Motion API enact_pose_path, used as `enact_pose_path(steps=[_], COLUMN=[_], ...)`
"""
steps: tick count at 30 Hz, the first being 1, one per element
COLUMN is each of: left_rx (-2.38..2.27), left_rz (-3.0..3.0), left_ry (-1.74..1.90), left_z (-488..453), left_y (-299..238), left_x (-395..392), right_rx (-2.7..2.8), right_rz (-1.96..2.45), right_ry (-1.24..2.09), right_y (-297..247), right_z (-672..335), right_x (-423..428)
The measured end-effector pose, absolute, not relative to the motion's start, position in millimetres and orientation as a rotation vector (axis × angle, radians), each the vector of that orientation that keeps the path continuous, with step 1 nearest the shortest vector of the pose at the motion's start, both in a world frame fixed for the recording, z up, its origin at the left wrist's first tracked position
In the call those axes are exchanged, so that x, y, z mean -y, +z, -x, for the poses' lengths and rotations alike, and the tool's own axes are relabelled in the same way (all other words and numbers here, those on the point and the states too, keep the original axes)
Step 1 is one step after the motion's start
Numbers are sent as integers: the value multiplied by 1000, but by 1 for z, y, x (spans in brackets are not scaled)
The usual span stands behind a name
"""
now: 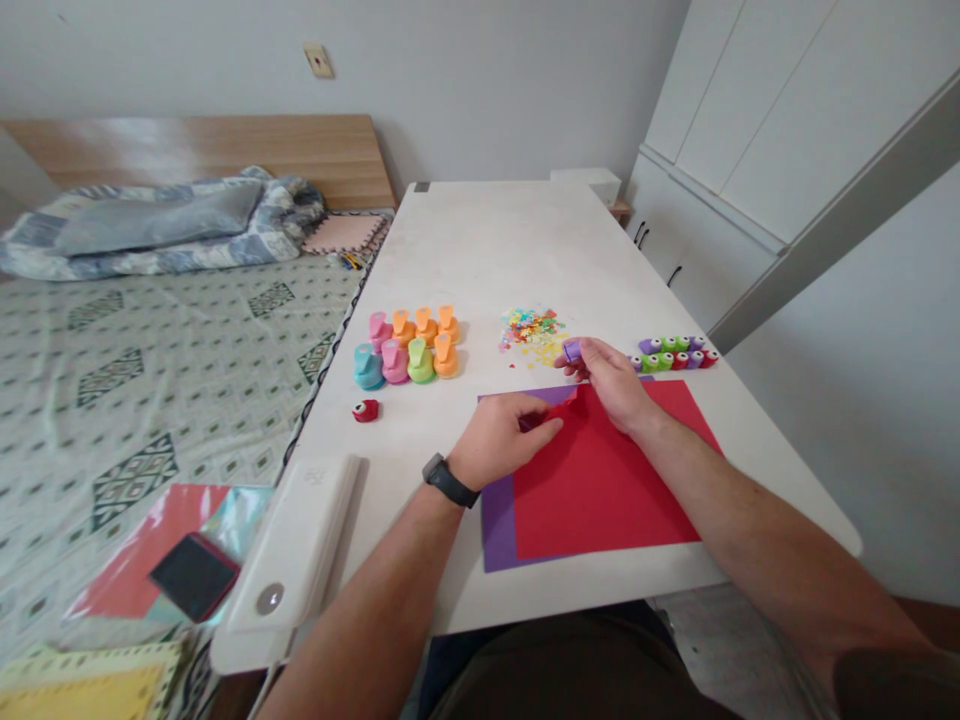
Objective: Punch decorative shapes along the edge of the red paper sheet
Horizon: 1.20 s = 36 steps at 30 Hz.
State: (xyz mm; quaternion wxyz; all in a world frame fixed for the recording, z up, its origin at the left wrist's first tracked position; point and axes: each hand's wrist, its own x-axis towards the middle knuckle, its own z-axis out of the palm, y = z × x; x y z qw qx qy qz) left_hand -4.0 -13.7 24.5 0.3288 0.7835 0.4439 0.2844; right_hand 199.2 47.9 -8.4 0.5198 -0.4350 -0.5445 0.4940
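A red paper sheet (607, 480) lies on top of a purple sheet (496, 520) near the front of the white table (480, 250). My left hand (499, 440), with a dark watch on the wrist, pinches the red sheet's upper left corner. My right hand (611, 380) is closed on a small purple paper punch (572, 350) just above that corner. A heap of coloured paper confetti (532, 330) lies right behind the punch.
Several big pastel punches (409, 345) stand in two rows at mid-table. A small red punch (366, 410) lies alone at left. A row of small punches (675, 352) sits at right. A white device (296, 550) lies at the front left edge. A bed (150, 350) adjoins the left side.
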Motion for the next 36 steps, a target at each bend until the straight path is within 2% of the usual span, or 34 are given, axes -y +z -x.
enact_pose_path(steps=[25,30,36], left_rx=[-1074,-1206,-1305], left_rz=[-2111,-2318,-2562], left_ry=[697,683,480], left_z=[2,-4,-23], left_y=[22,10,8], left_x=[13,4,-2], right_rx=[1317,1305,1220], right_rz=[1108,1207,1278], right_ry=[1211,1116,1052], right_y=[-3,-2,-4], right_z=[-197,-200,-200], right_x=[-40,-42,-45])
